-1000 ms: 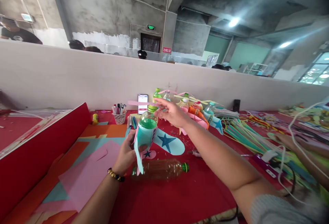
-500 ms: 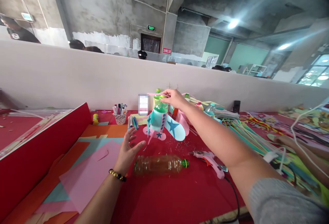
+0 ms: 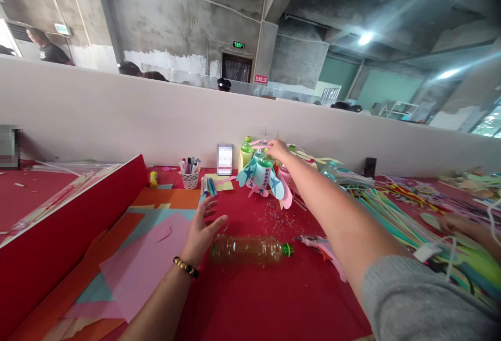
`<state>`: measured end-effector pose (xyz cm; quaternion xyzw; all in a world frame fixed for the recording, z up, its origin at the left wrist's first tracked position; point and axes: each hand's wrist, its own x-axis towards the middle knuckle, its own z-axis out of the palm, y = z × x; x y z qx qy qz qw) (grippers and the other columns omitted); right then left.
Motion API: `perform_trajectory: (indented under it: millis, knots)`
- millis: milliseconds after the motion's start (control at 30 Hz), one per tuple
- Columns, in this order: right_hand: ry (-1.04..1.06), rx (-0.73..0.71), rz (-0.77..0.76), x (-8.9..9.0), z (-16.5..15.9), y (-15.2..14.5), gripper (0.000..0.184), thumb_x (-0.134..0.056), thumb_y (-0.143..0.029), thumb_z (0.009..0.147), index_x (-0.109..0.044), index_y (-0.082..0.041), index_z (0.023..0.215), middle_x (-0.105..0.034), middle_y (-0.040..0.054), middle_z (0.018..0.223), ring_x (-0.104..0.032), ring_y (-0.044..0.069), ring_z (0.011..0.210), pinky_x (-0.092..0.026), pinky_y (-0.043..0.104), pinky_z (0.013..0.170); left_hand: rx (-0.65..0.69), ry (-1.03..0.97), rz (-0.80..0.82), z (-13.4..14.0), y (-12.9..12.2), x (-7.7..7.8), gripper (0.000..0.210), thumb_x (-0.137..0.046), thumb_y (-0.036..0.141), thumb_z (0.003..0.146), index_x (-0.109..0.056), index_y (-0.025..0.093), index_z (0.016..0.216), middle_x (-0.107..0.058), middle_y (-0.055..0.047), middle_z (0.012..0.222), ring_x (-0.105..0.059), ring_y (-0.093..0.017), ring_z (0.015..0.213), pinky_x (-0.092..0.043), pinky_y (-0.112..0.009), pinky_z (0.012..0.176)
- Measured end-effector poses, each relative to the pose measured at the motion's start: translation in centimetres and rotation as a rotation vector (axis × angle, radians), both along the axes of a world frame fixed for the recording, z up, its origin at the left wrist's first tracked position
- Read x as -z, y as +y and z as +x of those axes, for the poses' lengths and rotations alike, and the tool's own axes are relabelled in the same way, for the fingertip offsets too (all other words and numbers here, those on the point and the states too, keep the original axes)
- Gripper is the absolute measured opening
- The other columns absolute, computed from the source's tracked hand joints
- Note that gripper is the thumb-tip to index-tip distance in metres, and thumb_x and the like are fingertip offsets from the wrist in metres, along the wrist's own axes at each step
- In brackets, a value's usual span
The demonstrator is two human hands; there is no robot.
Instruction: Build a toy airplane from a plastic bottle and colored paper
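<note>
At the back of the red table my right hand (image 3: 277,150) pinches the top of a decorated plastic bottle (image 3: 261,175). This bottle is green with a light blue paper wrap, wing-like flaps and dark blue stars; my fingers partly hide its cap and the pink strip there. Other paper-trimmed bottles stand close by, among them a green bottle (image 3: 246,152). My left hand (image 3: 203,226) hovers open, fingers apart, holding nothing. Just right of it a clear plastic bottle (image 3: 250,250) with a green cap lies on its side.
A pink glue gun (image 3: 319,244) lies beside my right forearm. Coloured paper sheets (image 3: 141,257) cover the left side. A pen cup (image 3: 190,178), a phone-like screen (image 3: 225,159) and a white partition (image 3: 176,117) stand behind. Another person's hand (image 3: 457,223) is among strips at right.
My right hand has carried the decorated bottle back and to the right, closer to the other bottles. My left hand stays open near the lying bottle. The camera view has shifted slightly.
</note>
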<state>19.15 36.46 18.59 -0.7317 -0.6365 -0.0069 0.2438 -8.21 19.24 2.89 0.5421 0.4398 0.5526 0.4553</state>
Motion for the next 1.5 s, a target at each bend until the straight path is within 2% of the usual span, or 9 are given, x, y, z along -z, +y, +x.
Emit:
perform_trajectory:
  millis: [233, 467, 667, 800, 867, 967, 1100, 1267, 1500]
  knots:
    - [-0.040, 0.014, -0.031, -0.3, 0.5, 1.4, 0.034, -0.079, -0.021, 0.066, -0.069, -0.016, 0.098, -0.071, 0.0081, 0.097, -0.065, 0.021, 0.088, -0.047, 0.028, 0.075, 0.004, 0.011, -0.002, 0.0, 0.1, 0.1, 0.069, -0.073, 0.044, 0.072, -0.045, 0.024, 0.131, -0.053, -0.012, 0.130, -0.054, -0.025, 0.111, -0.046, -0.039, 0.090]
    - [-0.056, -0.065, 0.065, -0.8, 0.9, 0.3, 0.051, -0.081, -0.021, 0.063, -0.066, -0.015, 0.111, -0.068, 0.0121, 0.112, -0.062, 0.025, 0.103, -0.045, 0.031, 0.088, 0.023, 0.025, 0.023, 0.0, 0.4, 0.6, 0.065, -0.073, 0.044, 0.073, -0.046, 0.025, 0.130, -0.055, -0.011, 0.127, -0.055, -0.024, 0.109, -0.047, -0.040, 0.090]
    - [0.039, -0.200, 0.212, -2.9, 0.3, -3.1, 0.049, -0.080, -0.020, 0.067, -0.064, -0.015, 0.113, -0.067, 0.0112, 0.114, -0.063, 0.025, 0.103, -0.048, 0.034, 0.092, 0.032, 0.043, 0.033, 0.0, 0.2, 0.5, 0.066, -0.072, 0.046, 0.073, -0.047, 0.023, 0.129, -0.058, -0.011, 0.122, -0.056, -0.024, 0.108, -0.047, -0.039, 0.090]
    - [0.128, -0.316, 0.309, -2.8, -0.4, -8.9, 0.046, -0.072, -0.022, 0.078, -0.059, -0.016, 0.121, -0.067, 0.0087, 0.114, -0.064, 0.018, 0.104, -0.051, 0.030, 0.090, 0.053, 0.089, 0.053, 0.2, 0.2, 0.7, 0.067, -0.072, 0.048, 0.071, -0.047, 0.021, 0.128, -0.060, -0.011, 0.116, -0.056, -0.025, 0.108, -0.048, -0.039, 0.089]
    - [0.230, -0.480, 0.329, -1.0, -0.7, -13.5, 0.044, -0.070, -0.024, 0.081, -0.058, -0.018, 0.122, -0.068, 0.0079, 0.111, -0.065, 0.018, 0.101, -0.053, 0.031, 0.087, 0.080, 0.115, 0.068, 0.2, 0.2, 0.7, 0.066, -0.071, 0.049, 0.073, -0.048, 0.020, 0.127, -0.061, -0.011, 0.114, -0.057, -0.025, 0.108, -0.049, -0.038, 0.087]
    - [0.267, -0.680, 0.240, 3.7, -1.4, -21.3, 0.042, -0.069, -0.033, 0.083, -0.059, -0.024, 0.122, -0.067, 0.0061, 0.113, -0.064, 0.021, 0.105, -0.052, 0.037, 0.091, 0.109, 0.141, 0.083, 0.2, 0.1, 0.5, 0.062, -0.067, 0.049, 0.076, -0.048, 0.019, 0.127, -0.063, -0.010, 0.110, -0.060, -0.023, 0.103, -0.049, -0.037, 0.086]
    - [0.207, -0.697, 0.166, 11.2, -2.2, -29.0, 0.063, -0.077, -0.039, 0.076, -0.052, -0.023, 0.132, -0.059, 0.0111, 0.128, -0.054, 0.027, 0.120, -0.045, 0.045, 0.103, 0.107, 0.164, 0.094, -0.2, -0.2, 0.1, 0.058, -0.064, 0.050, 0.078, -0.051, 0.017, 0.123, -0.067, -0.009, 0.100, -0.062, -0.021, 0.094, -0.049, -0.034, 0.081]
    - [0.227, -0.529, 0.225, 17.4, -2.3, -31.6, 0.080, -0.078, -0.026, 0.074, -0.039, -0.023, 0.143, -0.050, 0.0121, 0.137, -0.042, 0.029, 0.129, -0.037, 0.048, 0.109, 0.114, 0.262, 0.120, -0.3, -0.9, -0.7, 0.049, -0.060, 0.053, 0.081, -0.058, 0.015, 0.113, -0.068, -0.007, 0.092, -0.064, -0.020, 0.088, -0.049, -0.031, 0.077]
    - [0.313, -0.454, 0.169, 19.0, -2.1, -31.6, 0.082, -0.081, -0.017, 0.068, -0.042, -0.025, 0.140, -0.056, 0.0095, 0.130, -0.050, 0.027, 0.120, -0.043, 0.045, 0.102, 0.241, 0.749, 0.278, -0.5, -5.0, -2.9, 0.046, -0.052, 0.055, 0.085, -0.062, 0.020, 0.114, -0.070, -0.008, 0.103, -0.065, -0.024, 0.096, -0.050, -0.035, 0.082]
